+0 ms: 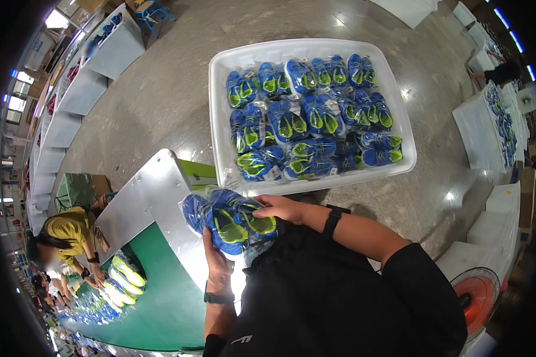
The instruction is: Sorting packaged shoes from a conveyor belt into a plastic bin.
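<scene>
A pair of blue sneakers point(229, 208) with lime-green linings, in a clear plastic bag, is held up in front of my body. My left hand point(218, 263) grips the bag's near left side, thumb against a shoe. From the right, my right hand point(284, 208) clasps the other shoe by its opening; some of its fingers are hidden. Just beyond stands a large white bin point(311, 43) holding several rows of similar bagged blue sneakers point(287, 121).
On my left a green conveyor belt point(170, 297) with a metal end plate point(152, 184) carries yellow-soled shoes point(125, 279). A person point(71, 232) in a mustard top handles them. A fan point(475, 297) stands at the lower right. More white bins point(110, 50) line the far left.
</scene>
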`<move>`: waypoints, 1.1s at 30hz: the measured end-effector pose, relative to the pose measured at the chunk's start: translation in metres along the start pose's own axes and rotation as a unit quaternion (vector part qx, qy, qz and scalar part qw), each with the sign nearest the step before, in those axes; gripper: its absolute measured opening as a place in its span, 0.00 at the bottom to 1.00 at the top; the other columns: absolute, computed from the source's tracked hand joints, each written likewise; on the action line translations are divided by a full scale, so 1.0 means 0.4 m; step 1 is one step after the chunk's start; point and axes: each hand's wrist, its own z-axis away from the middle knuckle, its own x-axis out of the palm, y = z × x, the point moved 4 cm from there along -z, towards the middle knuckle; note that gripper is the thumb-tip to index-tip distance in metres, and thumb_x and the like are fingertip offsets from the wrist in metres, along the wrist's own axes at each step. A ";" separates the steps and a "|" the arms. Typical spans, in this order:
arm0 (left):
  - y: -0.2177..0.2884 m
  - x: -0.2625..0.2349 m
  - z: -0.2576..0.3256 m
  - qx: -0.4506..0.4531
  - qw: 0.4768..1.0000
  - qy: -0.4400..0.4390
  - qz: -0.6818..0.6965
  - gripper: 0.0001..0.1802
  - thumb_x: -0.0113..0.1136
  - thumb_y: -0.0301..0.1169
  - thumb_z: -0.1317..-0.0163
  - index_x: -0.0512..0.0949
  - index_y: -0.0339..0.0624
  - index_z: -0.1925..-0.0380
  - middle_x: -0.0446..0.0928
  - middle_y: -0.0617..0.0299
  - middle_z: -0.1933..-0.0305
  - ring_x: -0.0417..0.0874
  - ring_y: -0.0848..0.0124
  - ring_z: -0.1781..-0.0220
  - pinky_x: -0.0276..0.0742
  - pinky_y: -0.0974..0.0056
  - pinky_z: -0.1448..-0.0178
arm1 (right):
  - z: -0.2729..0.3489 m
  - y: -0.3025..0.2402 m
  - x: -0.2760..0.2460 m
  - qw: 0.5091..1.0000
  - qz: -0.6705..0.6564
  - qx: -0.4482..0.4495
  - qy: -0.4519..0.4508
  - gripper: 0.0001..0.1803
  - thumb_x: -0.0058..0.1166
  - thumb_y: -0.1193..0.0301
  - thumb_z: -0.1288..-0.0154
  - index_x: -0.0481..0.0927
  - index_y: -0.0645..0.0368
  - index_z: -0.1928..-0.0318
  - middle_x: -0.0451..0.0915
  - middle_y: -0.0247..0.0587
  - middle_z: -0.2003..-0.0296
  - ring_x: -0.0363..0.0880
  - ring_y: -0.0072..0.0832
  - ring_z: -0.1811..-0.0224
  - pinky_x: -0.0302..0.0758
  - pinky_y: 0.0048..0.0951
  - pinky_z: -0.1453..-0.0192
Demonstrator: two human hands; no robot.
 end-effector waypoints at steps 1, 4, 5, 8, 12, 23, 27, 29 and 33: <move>-0.023 0.023 -0.009 -0.035 0.999 -0.004 -0.005 0.33 0.38 0.55 0.25 0.68 0.43 0.33 0.75 0.57 0.35 0.77 0.60 0.36 0.71 0.53 0.30 | 0.020 0.003 -0.033 0.999 -0.004 0.018 0.032 0.35 0.60 0.60 0.32 0.66 0.68 0.33 0.76 0.43 0.41 0.73 0.26 0.39 0.67 0.29 0.34; -0.084 0.130 -0.022 -0.136 0.990 -0.027 -0.012 0.33 0.36 0.55 0.24 0.66 0.43 0.32 0.74 0.57 0.33 0.75 0.59 0.34 0.69 0.51 0.29 | 0.091 -0.013 -0.128 0.994 -0.031 0.027 0.100 0.31 0.59 0.62 0.33 0.70 0.67 0.35 0.78 0.40 0.45 0.77 0.25 0.43 0.70 0.28 0.37; -0.120 0.119 -0.048 -0.127 0.991 -0.023 -0.025 0.32 0.37 0.54 0.23 0.67 0.43 0.33 0.74 0.57 0.34 0.76 0.59 0.34 0.69 0.51 0.29 | 0.117 -0.017 -0.159 0.990 -0.080 0.042 0.112 0.30 0.59 0.62 0.33 0.71 0.66 0.36 0.79 0.40 0.45 0.77 0.25 0.45 0.72 0.28 0.39; -0.182 0.145 -0.075 -0.125 0.985 -0.019 -0.116 0.27 0.41 0.50 0.23 0.69 0.43 0.35 0.76 0.59 0.38 0.78 0.63 0.39 0.72 0.54 0.35 | 0.192 0.010 -0.263 0.980 -0.122 0.031 0.151 0.28 0.58 0.63 0.34 0.73 0.65 0.38 0.80 0.39 0.47 0.79 0.25 0.47 0.75 0.29 0.43; -0.215 0.088 -0.078 -0.109 0.980 -0.014 -0.166 0.26 0.48 0.47 0.25 0.68 0.42 0.35 0.78 0.61 0.48 0.79 0.67 0.49 0.75 0.59 0.43 | 0.310 0.062 -0.405 0.943 -0.151 0.034 0.294 0.28 0.57 0.63 0.34 0.72 0.65 0.38 0.79 0.42 0.48 0.80 0.25 0.48 0.75 0.30 0.43; -0.244 0.030 -0.058 -0.132 0.950 0.190 -0.210 0.26 0.50 0.45 0.26 0.68 0.40 0.37 0.77 0.59 0.55 0.78 0.67 0.57 0.76 0.61 0.50 | 0.455 0.287 -0.761 0.841 -0.233 0.063 0.483 0.32 0.52 0.57 0.29 0.61 0.61 0.33 0.78 0.54 0.55 0.84 0.37 0.67 0.81 0.35 0.72; -0.235 0.031 -0.045 -0.121 0.943 0.212 -0.225 0.25 0.51 0.44 0.27 0.69 0.42 0.37 0.77 0.59 0.54 0.78 0.66 0.56 0.76 0.61 0.50 | 0.434 0.263 -0.868 0.834 0.086 0.067 0.540 0.26 0.57 0.61 0.34 0.71 0.63 0.41 0.79 0.51 0.55 0.83 0.43 0.62 0.80 0.41 0.62; -0.230 0.026 -0.035 -0.116 0.939 0.222 -0.237 0.25 0.52 0.44 0.28 0.69 0.43 0.37 0.76 0.58 0.53 0.77 0.66 0.54 0.76 0.60 0.49 | 0.425 0.198 -0.868 0.778 0.279 0.073 0.557 0.26 0.59 0.62 0.36 0.74 0.63 0.42 0.78 0.51 0.53 0.82 0.45 0.58 0.80 0.44 0.55; -0.237 0.029 -0.010 -0.116 0.933 0.263 -0.217 0.19 0.55 0.41 0.27 0.73 0.43 0.44 0.78 0.59 0.58 0.80 0.67 0.58 0.77 0.62 0.52 | 0.374 0.121 -0.873 0.727 0.432 0.038 0.533 0.28 0.61 0.62 0.39 0.74 0.61 0.40 0.75 0.53 0.46 0.76 0.50 0.44 0.75 0.45 0.42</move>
